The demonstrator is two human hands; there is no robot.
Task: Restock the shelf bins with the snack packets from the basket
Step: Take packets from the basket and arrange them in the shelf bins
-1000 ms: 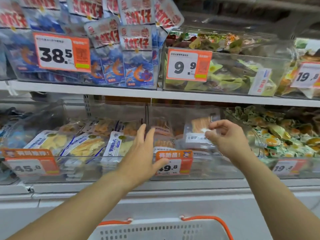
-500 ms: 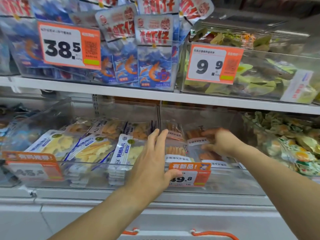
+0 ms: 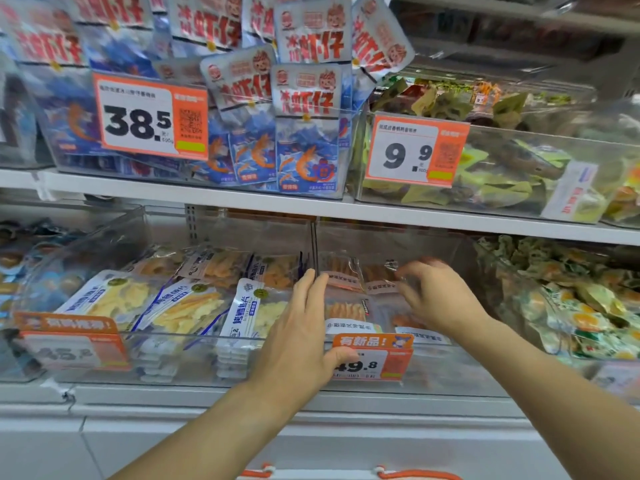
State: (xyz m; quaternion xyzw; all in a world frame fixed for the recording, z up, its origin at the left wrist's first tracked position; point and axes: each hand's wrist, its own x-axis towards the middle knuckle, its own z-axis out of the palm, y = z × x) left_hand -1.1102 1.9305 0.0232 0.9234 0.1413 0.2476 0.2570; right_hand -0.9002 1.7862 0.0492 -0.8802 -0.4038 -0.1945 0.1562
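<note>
Under the right hand [image 3: 437, 295], inside the clear shelf bin [image 3: 446, 367] on the lower shelf, a snack packet [image 3: 381, 276] is lying nearly flat, its long axis running front to back, away from the person. The right hand's fingers [image 3: 408, 271] are curling down onto its far end, though whether they are pinching it or only pressing it into place cannot be told. It is a clear packet showing orange strips above a white label, and it is resting on similar packets stacked nearer the bin's front. Left of that grip, the left hand [image 3: 304, 336] is reaching in with straight fingers, holding nothing, beside the bin's left wall. Well below both wrists, the basket [image 3: 349, 474] is showing only its orange handles.
</note>
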